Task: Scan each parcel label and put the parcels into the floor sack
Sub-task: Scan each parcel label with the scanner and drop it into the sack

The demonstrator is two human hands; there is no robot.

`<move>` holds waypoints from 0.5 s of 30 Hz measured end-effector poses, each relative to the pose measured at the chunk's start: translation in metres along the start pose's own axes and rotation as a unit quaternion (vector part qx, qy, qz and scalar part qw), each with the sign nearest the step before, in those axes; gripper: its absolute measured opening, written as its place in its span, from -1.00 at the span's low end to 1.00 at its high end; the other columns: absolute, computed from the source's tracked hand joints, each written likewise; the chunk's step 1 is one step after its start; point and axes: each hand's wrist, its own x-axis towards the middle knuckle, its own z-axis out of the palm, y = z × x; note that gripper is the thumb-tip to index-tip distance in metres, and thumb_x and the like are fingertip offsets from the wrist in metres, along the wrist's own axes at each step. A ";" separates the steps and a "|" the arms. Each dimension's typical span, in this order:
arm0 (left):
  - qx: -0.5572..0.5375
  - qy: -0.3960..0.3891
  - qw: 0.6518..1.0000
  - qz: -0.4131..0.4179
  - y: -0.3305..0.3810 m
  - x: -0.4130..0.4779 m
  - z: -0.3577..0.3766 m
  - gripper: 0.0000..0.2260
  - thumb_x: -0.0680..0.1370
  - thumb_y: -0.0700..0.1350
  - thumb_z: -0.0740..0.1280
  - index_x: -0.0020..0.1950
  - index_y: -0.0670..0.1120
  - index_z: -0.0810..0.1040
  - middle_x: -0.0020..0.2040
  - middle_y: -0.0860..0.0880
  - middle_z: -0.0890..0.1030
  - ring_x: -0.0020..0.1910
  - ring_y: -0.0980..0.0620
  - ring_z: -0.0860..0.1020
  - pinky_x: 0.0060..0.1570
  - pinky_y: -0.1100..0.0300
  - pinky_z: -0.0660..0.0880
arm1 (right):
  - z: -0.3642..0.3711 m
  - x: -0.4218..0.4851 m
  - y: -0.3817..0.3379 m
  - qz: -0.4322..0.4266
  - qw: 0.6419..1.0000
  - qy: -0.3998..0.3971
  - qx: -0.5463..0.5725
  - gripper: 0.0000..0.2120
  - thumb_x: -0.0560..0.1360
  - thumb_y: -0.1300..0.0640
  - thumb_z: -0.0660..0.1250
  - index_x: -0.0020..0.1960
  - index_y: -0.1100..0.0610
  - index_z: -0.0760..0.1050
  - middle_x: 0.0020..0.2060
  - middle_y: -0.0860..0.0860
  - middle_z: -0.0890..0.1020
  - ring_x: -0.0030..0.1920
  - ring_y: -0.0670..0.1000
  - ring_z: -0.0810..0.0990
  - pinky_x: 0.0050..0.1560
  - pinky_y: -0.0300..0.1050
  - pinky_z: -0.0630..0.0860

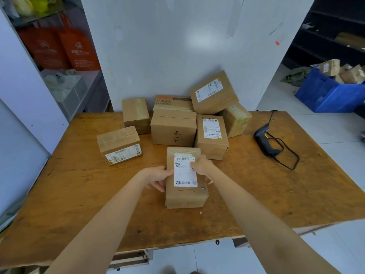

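Parcel (185, 194) gripped at its sides by left hand (158, 176) and right hand (202, 166); blue crate (325, 95) holds boxes (331, 67)

Wooden table (83, 190), grey wall (177, 46), tiled floor (325, 125).

Wooden table (79, 194): one labelled parcel (185, 196), label up, gripped at its sides by left hand (158, 176) and right hand (201, 165). Seven cardboard parcels (173, 127) clustered behind. Handheld scanner (266, 139), corded, lying right. Blue crate (331, 93) of boxes on floor, far right.
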 end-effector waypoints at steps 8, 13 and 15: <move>-0.122 0.066 0.990 -0.002 -0.003 0.006 0.021 -0.44 0.61 0.12 0.21 0.54 -0.04 0.15 0.50 -0.04 0.30 0.41 -0.08 0.35 0.31 -0.09 0.36 | 0.008 -0.008 0.016 -0.041 0.989 0.003 0.142 -0.36 0.59 -0.02 0.18 0.56 0.01 -0.05 0.41 0.13 0.37 0.33 0.20 0.41 0.08 0.05 0.43; -0.323 0.091 0.939 0.079 -0.007 0.004 0.020 -0.43 0.47 -0.01 0.46 0.37 -0.08 0.26 0.35 -0.07 0.46 0.26 -0.06 0.43 0.24 -0.10 0.33 | -0.001 -0.014 0.022 -0.137 0.963 0.042 0.229 -0.33 0.57 0.01 0.26 0.56 -0.02 -0.02 0.43 0.06 0.37 0.35 0.12 0.41 0.15 -0.06 0.42; -0.395 0.096 0.907 0.108 -0.009 0.003 0.021 -0.44 0.42 -0.05 0.51 0.29 -0.06 0.29 0.24 -0.05 0.52 0.22 -0.04 0.46 0.20 -0.10 0.32 | -0.005 -0.018 0.023 -0.182 0.947 0.057 0.259 -0.31 0.55 0.02 0.31 0.55 -0.02 0.01 0.44 0.02 0.35 0.37 0.07 0.38 0.20 -0.07 0.42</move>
